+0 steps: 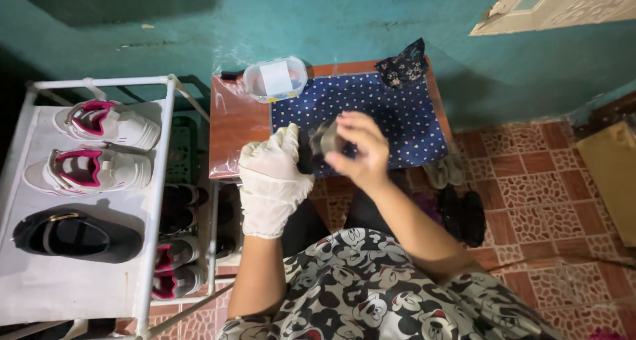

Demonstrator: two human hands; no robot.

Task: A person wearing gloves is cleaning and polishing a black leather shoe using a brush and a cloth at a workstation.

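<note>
Mid-frame, over the worktop: gloved left hand closed round a dark item, mostly hidden; bare right hand pinching a small blurred object, kind unclear.

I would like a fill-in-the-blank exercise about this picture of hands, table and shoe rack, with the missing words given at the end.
1. The left hand wears a white ____.
2. The right hand is ____, holding a small dark object in its fingers.
3. The clear plastic container stands on the small ____, beside the dotted blue cloth.
4. On the rack's top shelf a ____ shoe lies below two white-and-pink sneakers.

Missing words: glove; bare; table; black
</note>
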